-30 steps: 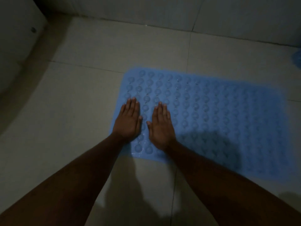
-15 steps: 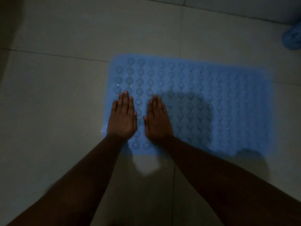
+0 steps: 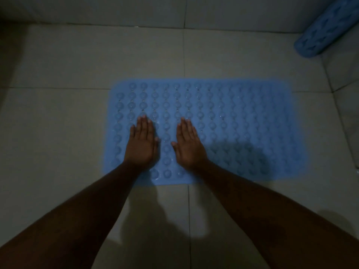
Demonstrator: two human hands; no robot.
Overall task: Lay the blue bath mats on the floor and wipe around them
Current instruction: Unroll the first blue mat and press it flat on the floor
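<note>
Dim tiled floor (image 3: 58,133) — my left hand (image 3: 142,145) and right hand (image 3: 189,147) press farther apart on the blue bath mat (image 3: 242,113) than a moment ago, fingers straight, gripping nothing.

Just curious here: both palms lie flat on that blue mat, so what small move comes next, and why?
Probably slide both hands rightward: the left hand and right hand press only the left part of the blue mat; its right side is untouched.

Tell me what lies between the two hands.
Only a bare strip of the blue bath mat separates the left hand and right hand, head view.
</note>
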